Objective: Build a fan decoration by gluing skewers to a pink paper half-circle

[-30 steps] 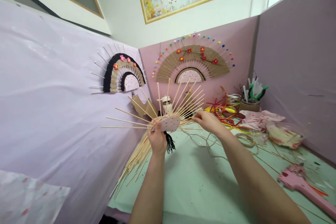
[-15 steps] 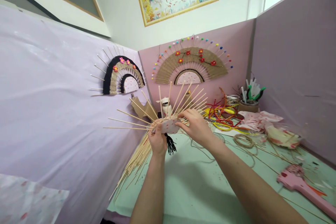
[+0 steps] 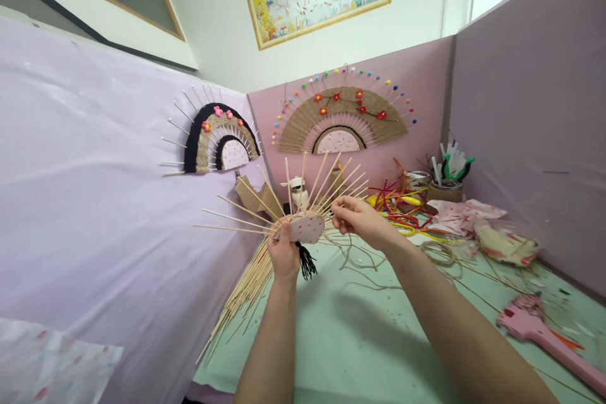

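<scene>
Gripping fan (image 3: 307,228) at left end with left hand (image 3: 283,255); lying crosswise, near right hand (image 3: 360,221), pinched closed, cannot tell on what

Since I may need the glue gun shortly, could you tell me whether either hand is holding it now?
No, the pink glue gun lies on the table, well right of both hands.
</scene>
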Available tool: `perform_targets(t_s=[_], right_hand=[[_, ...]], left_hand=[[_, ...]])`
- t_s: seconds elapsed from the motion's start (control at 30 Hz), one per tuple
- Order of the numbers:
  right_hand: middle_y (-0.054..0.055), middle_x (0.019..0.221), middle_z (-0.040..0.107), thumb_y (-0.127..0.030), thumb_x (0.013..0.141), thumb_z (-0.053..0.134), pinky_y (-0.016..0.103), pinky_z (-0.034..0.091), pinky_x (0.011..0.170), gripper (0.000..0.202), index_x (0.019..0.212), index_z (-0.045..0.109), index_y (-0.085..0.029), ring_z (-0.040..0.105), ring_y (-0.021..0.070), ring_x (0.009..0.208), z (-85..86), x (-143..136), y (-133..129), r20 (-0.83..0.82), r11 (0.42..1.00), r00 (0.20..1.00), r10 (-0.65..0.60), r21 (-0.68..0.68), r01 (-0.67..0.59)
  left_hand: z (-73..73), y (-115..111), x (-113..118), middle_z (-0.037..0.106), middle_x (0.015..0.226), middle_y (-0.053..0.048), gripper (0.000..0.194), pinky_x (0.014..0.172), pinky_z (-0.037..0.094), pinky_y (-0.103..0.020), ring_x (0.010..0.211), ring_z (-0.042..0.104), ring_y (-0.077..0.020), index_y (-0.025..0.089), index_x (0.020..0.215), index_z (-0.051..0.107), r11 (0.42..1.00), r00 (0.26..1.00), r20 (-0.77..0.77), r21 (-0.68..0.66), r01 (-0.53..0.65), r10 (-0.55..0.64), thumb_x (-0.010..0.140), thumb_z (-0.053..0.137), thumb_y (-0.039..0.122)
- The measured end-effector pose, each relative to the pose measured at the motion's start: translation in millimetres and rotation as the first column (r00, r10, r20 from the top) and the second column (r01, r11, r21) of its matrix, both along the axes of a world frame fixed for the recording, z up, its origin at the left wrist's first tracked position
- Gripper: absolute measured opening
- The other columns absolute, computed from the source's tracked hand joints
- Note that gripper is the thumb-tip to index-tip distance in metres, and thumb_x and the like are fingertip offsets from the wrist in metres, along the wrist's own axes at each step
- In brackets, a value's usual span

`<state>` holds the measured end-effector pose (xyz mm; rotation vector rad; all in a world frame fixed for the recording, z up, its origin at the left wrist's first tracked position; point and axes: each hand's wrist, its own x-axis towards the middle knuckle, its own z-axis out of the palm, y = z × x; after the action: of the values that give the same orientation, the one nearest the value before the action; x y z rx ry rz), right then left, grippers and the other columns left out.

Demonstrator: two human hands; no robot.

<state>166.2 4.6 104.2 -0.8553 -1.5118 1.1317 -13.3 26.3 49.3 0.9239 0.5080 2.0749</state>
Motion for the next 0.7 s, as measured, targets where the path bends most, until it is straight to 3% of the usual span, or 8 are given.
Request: perform_targets(t_s=[0.07, 0.2, 0.3, 0.4, 0.47, 0.57, 0.63, 0.7], right_hand=[[-0.006, 0.059, 0.054, -0.049, 0.077, 0.062, 0.023, 0.032, 0.050, 0.033, 0.086, 0.052, -0.019, 0.044, 0.0092, 0.050, -3.3, 0, 3, 0.058, 0.999, 0.997, -0.045, 0.030, 0.043], [-0.007, 0.059, 0.050, -0.038, 0.072, 0.072, 0.024, 0.032, 0.055, 0.031, 0.094, 0.061, -0.019, 0.047, 0.0118, 0.057, -9.9, -6, 7, 0.316, 0.941, 0.909, -0.272, 0.286, 0.181], [-0.003, 0.063, 0.052, -0.027, 0.080, 0.066, 0.025, 0.032, 0.060, 0.009, 0.083, 0.066, -0.019, 0.047, 0.0126, 0.062, -11.6, -13, 7, 0.426, 0.859, 0.805, -0.413, 0.475, 0.189], [0.001, 0.070, 0.057, -0.020, 0.085, 0.057, 0.026, 0.035, 0.064, 0.013, 0.075, 0.065, -0.018, 0.050, 0.0137, 0.067, -10.2, -14, 6, 0.417, 0.811, 0.785, -0.457, 0.559, 0.175], [0.002, 0.073, 0.058, -0.021, 0.084, 0.058, 0.026, 0.036, 0.065, 0.014, 0.072, 0.065, -0.018, 0.051, 0.0142, 0.070, -7.8, -10, 6, 0.409, 0.842, 0.816, -0.407, 0.515, 0.162], [0.000, 0.072, 0.059, -0.030, 0.080, 0.061, 0.025, 0.038, 0.064, 0.017, 0.069, 0.062, -0.017, 0.051, 0.0131, 0.068, -2.7, 1, 4, 0.327, 0.953, 0.927, -0.186, 0.290, 0.089], [-0.001, 0.068, 0.058, -0.038, 0.078, 0.063, 0.025, 0.039, 0.062, 0.023, 0.068, 0.058, -0.018, 0.050, 0.0113, 0.063, 1.1, 11, 3, 0.141, 0.997, 0.990, -0.002, 0.072, -0.008], [-0.004, 0.062, 0.056, -0.044, 0.073, 0.067, 0.024, 0.038, 0.057, 0.030, 0.067, 0.052, -0.018, 0.044, 0.0079, 0.053, 5.0, 21, 2, -0.084, 0.988, 0.990, 0.110, -0.097, -0.118]], left_hand=[[-0.8, 1, 0, 0.072, 0.078, -0.004, 0.032, 0.076, 0.053, -0.032, 0.074, 0.068, -0.0165, 0.017, 0.080, 0.070, 1.000, 1.000, 0.009, -0.007, 0.000, 0.000, 0.063, 0.084, 0.040], [-0.1, 1, 0, 0.070, 0.076, -0.003, 0.031, 0.073, 0.052, -0.031, 0.071, 0.066, -0.0158, 0.016, 0.078, 0.070, 0.999, 1.000, 0.011, -0.033, -0.020, 0.021, 0.062, 0.083, 0.039], [1.0, 1, 0, 0.069, 0.076, -0.001, 0.027, 0.073, 0.052, -0.030, 0.072, 0.065, -0.0150, 0.018, 0.076, 0.070, 0.999, 1.000, 0.025, -0.041, -0.006, 0.007, 0.062, 0.083, 0.037], [1.7, 0, -1, 0.069, 0.076, -0.001, 0.025, 0.073, 0.051, -0.030, 0.072, 0.066, -0.0153, 0.018, 0.076, 0.069, 0.999, 1.000, 0.015, -0.045, -0.012, 0.012, 0.064, 0.081, 0.036], [2.0, -1, -1, 0.069, 0.077, -0.002, 0.026, 0.072, 0.051, -0.031, 0.073, 0.066, -0.0159, 0.017, 0.077, 0.068, 0.999, 1.000, -0.008, -0.043, -0.019, 0.019, 0.065, 0.080, 0.037], [2.8, -1, -3, 0.069, 0.077, -0.002, 0.027, 0.072, 0.051, -0.030, 0.073, 0.066, -0.0159, 0.017, 0.078, 0.067, 0.999, 1.000, -0.012, -0.041, -0.028, 0.027, 0.065, 0.079, 0.037], [3.4, -1, -3, 0.068, 0.075, 0.000, 0.025, 0.072, 0.050, -0.029, 0.072, 0.065, -0.0146, 0.018, 0.077, 0.067, 0.998, 0.999, -0.002, -0.040, -0.037, 0.037, 0.065, 0.079, 0.036], [3.7, -1, -4, 0.067, 0.074, 0.001, 0.023, 0.072, 0.049, -0.027, 0.071, 0.064, -0.0131, 0.018, 0.076, 0.067, 0.998, 0.999, 0.009, -0.038, -0.040, 0.040, 0.065, 0.079, 0.034]])
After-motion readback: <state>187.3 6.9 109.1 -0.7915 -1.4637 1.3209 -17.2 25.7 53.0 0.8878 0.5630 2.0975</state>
